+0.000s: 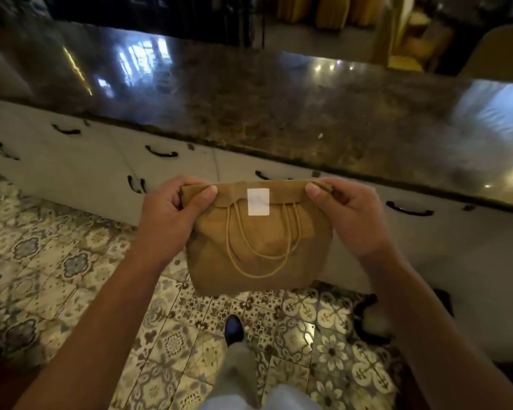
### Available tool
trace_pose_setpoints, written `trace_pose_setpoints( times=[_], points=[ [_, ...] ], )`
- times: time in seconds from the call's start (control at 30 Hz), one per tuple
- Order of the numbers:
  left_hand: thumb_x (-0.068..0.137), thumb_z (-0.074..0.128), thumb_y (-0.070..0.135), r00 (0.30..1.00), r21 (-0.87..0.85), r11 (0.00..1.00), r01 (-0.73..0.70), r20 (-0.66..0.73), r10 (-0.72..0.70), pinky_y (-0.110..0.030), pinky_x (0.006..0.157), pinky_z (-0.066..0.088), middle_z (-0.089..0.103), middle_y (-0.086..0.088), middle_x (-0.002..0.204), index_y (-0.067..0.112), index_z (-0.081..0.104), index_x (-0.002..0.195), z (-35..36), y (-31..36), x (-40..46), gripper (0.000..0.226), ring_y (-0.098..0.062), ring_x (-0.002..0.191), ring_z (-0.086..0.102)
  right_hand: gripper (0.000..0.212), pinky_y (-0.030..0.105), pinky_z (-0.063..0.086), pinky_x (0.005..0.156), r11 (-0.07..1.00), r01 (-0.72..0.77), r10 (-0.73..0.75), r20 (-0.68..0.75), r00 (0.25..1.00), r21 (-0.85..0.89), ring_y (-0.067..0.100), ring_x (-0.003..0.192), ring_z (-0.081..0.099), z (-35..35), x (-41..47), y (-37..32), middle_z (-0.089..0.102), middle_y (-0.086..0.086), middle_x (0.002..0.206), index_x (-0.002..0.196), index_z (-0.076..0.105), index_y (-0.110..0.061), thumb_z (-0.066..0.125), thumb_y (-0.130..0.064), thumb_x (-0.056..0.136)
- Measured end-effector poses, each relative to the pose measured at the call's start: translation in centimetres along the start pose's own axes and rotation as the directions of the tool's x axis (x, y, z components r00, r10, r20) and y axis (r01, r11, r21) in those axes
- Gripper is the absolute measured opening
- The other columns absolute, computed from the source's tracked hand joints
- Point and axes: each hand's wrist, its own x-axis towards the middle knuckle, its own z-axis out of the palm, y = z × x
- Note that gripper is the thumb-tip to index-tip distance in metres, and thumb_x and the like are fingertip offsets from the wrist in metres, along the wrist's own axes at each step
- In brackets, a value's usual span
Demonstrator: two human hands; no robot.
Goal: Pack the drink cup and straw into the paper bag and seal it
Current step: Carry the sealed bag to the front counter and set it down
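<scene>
Looks like this one's basically at the finish line. The paper bag (258, 244) is up in the air in front of the person, held over the floor and not resting on anything. Its top is folded over toward the camera and a white sticker (258, 201) sits across the fold at the middle, bridging flap and bag front, so the seal seems to be on already. The rope handles (262, 247) hang loose down the front face, below the flap.

The left hand (172, 211) pinches the folded top at its left corner, thumb on the front and fingers curled round behind. The right hand (347, 211) does the same at the right corner. Both have a firm hold on the bag's top edge.

The cup and straw can't be seen at all. The bag bulges a bit, so they're probably inside, but that's a guess. What's left is likely just setting it down or handing it off.

Below is a patterned tile floor (71, 261) and the tip of one dark shoe (234, 331). Further out are white cabinet fronts (80, 170) with dark pulls, then a glossy dark stone counter (279, 113). The stretch of counter straight ahead shows only reflections, so nothing seems to block a put-down there.
</scene>
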Motion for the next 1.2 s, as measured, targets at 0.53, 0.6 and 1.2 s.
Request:
trace_pose_setpoints(
  times=[0.53, 0.6, 1.2],
  points=[
    [0.099, 0.063, 0.018, 0.932, -0.149, 0.968, -0.203, 0.274, 0.238, -0.012, 0.074, 0.053, 0.076, 0.025, 0.101, 0.042, 0.073, 0.107, 8.7, 0.4, 26.2, 0.028, -0.001, 0.095, 0.070, 0.027, 0.030, 0.060, 0.086, 0.993, 0.099, -0.111, -0.247, 0.963, -0.059, 0.016, 0.104, 0.072, -5.4, 19.0, 3.2, 0.075, -0.002, 0.112, 0.125, 0.072, -0.009, 0.066, -0.006, 0.099],
    [0.099, 0.063, 0.016, 0.924, -0.156, 0.965, -0.213, 0.289, 0.251, -0.011, 0.075, 0.053, 0.075, 0.027, 0.101, 0.038, 0.073, 0.108, 10.0, 0.9, 27.9, 0.026, 0.001, 0.097, 0.070, 0.027, 0.030, 0.059, 0.088, 0.988, 0.113, -0.136, -0.268, 0.954, -0.101, 0.014, 0.105, 0.072, -6.4, 20.4, 3.4, 0.075, -0.002, 0.112, 0.125, 0.072, -0.007, 0.066, -0.005, 0.099],
    [0.094, 0.068, 0.025, 0.875, 0.033, 0.954, -0.298, 0.408, 0.259, -0.007, 0.082, 0.052, 0.069, 0.025, 0.107, 0.040, 0.069, 0.112, 26.7, 4.6, 43.4, 0.024, 0.015, 0.100, 0.063, 0.026, 0.032, 0.059, 0.091, 0.983, 0.112, -0.151, -0.298, 0.943, -0.144, 0.012, 0.108, 0.071, -20.9, 35.9, 10.2, 0.075, -0.001, 0.114, 0.126, 0.073, -0.013, 0.064, -0.012, 0.101]
  ],
)
